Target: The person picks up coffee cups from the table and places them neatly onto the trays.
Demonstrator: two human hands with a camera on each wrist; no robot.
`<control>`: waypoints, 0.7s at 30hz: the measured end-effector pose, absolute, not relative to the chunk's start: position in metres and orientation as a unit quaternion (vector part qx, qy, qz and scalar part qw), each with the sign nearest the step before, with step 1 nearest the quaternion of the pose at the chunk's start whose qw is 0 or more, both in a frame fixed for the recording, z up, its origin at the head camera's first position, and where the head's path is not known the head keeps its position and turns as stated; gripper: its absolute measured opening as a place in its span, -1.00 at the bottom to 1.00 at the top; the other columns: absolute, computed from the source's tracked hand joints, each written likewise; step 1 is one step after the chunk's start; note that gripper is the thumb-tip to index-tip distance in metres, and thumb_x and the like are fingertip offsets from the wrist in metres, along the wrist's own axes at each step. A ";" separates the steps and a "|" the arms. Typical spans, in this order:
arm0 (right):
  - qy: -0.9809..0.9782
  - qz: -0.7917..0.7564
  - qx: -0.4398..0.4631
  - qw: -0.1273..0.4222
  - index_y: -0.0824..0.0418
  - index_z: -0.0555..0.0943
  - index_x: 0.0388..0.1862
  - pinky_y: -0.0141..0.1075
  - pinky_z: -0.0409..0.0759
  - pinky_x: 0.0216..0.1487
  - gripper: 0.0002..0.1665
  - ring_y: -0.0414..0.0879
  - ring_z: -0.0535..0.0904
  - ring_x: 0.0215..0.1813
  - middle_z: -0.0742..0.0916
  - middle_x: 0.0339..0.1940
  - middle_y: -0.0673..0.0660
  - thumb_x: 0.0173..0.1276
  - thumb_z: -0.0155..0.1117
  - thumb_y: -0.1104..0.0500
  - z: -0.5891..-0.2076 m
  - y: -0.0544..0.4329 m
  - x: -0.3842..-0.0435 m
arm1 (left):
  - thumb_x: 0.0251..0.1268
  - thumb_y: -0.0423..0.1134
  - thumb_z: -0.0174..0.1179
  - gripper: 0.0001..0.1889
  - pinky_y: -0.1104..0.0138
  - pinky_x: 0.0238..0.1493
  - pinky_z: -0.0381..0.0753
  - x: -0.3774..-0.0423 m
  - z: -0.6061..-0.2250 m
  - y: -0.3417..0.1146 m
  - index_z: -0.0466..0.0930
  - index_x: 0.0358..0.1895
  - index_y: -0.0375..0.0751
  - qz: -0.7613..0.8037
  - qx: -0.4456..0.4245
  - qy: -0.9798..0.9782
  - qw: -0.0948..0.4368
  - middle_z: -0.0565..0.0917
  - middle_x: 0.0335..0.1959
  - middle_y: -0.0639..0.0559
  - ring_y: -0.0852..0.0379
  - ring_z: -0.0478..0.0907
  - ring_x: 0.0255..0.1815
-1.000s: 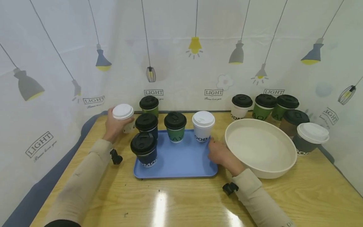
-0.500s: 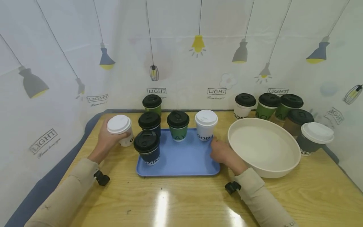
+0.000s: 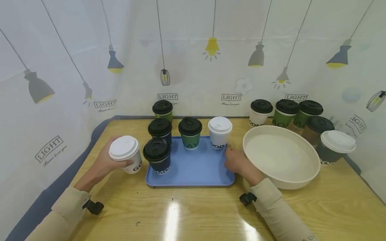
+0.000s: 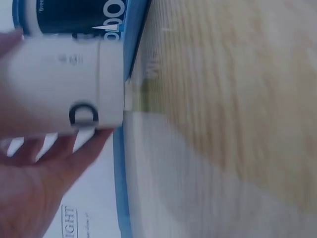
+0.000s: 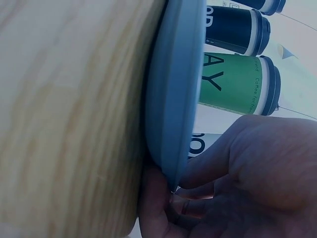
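My left hand point(image 3: 104, 160) grips a white paper coffee cup point(image 3: 132, 164) with a white lid, left of the blue tray point(image 3: 193, 174). In the left wrist view the same cup point(image 4: 54, 89) shows its printed side, with fingers curled round it. At the tray's right edge my right hand point(image 3: 238, 164) pinches the rim; the right wrist view has the tray's edge point(image 5: 173, 99) between thumb and fingers. On the tray stand a front dark blue cup point(image 3: 161, 165), another dark blue cup point(image 3: 159, 129) behind it, a green cup point(image 3: 190, 137) and a white-lidded cup point(image 3: 218, 135).
Behind the tray stands a light green cup point(image 3: 164, 112) with a black lid. A large cream bowl point(image 3: 280, 157) is right of my right hand. Several lidded cups line its far side, including a dark grey cup point(image 3: 330, 154) with a white lid. A printed curtain point(image 3: 193, 67) backs the table.
My left hand has brought the white cup nearer to me and slightly left, from beside the rear cups to beside the front dark blue cup. My right hand stays at the tray's edge.
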State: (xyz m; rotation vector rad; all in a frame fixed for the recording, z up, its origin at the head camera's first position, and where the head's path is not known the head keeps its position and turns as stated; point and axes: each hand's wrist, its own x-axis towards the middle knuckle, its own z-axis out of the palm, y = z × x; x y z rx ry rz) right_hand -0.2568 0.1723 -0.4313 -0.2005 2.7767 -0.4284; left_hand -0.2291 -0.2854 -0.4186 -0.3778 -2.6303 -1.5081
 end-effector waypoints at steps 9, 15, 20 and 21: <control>0.974 -0.148 -0.078 0.155 0.68 -0.06 0.56 0.09 0.62 0.31 -0.08 0.30 0.57 0.30 0.44 0.43 0.62 0.41 0.10 0.30 -0.431 0.172 -0.257 | -0.17 -0.53 0.55 -0.07 0.45 0.21 0.58 -0.202 -0.415 -0.291 0.30 0.40 -0.30 -0.513 -0.262 -0.817 -0.032 0.59 0.18 0.22 0.30 0.58 0.16; 0.975 -0.142 -0.079 0.151 0.68 -0.06 0.56 0.10 0.62 0.31 -0.08 0.30 0.56 0.31 0.42 0.45 0.62 0.41 0.11 0.29 -0.432 0.173 -0.257 | -0.19 -0.49 0.50 -0.06 0.27 0.30 0.61 -0.188 -0.407 -0.258 0.27 0.41 -0.33 -0.536 -0.361 -0.751 -0.137 0.59 0.25 0.02 0.14 0.60 0.21; 0.975 -0.139 -0.075 0.156 0.67 -0.06 0.57 0.11 0.61 0.34 -0.07 0.33 0.54 0.35 0.39 0.48 0.62 0.42 0.12 0.28 -0.431 0.172 -0.256 | -0.18 -0.43 0.53 -0.04 0.21 0.37 0.58 -0.176 -0.401 -0.220 0.28 0.44 -0.18 -0.548 -0.374 -0.729 -0.169 0.55 0.29 -0.09 0.05 0.57 0.27; 0.975 -0.140 -0.075 0.156 0.67 -0.06 0.57 0.11 0.60 0.36 -0.07 0.34 0.52 0.38 0.38 0.48 0.61 0.42 0.12 0.29 -0.431 0.172 -0.256 | -0.18 -0.42 0.55 -0.03 0.21 0.38 0.58 -0.174 -0.401 -0.213 0.28 0.44 -0.14 -0.550 -0.370 -0.730 -0.167 0.54 0.30 -0.10 0.05 0.57 0.28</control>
